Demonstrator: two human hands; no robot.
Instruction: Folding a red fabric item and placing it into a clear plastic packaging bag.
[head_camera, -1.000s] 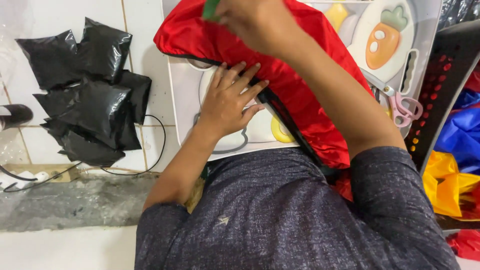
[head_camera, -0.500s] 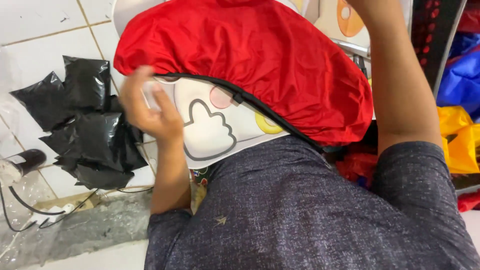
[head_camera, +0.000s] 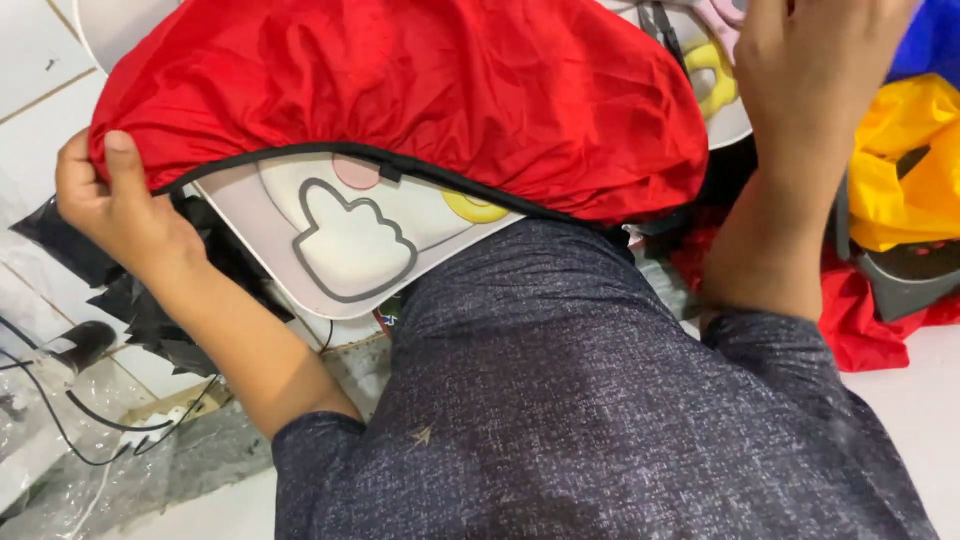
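- Red cover (head_camera: 400, 100): stretched over the top of a white board (head_camera: 350, 240), its black-trimmed hem running across the board's printed face.
- Left hand (head_camera: 120, 205): clenched on the cover's left hem, thumb on top, fingers tucked under the cloth.
- Right hand (head_camera: 810, 70): at the cover's upper right edge; fingers out of view, grip cannot be told.
- Black bags (head_camera: 150, 300): on the tiles, beneath the left wrist.
- Yellow cloth (head_camera: 900, 170): right of the right forearm.
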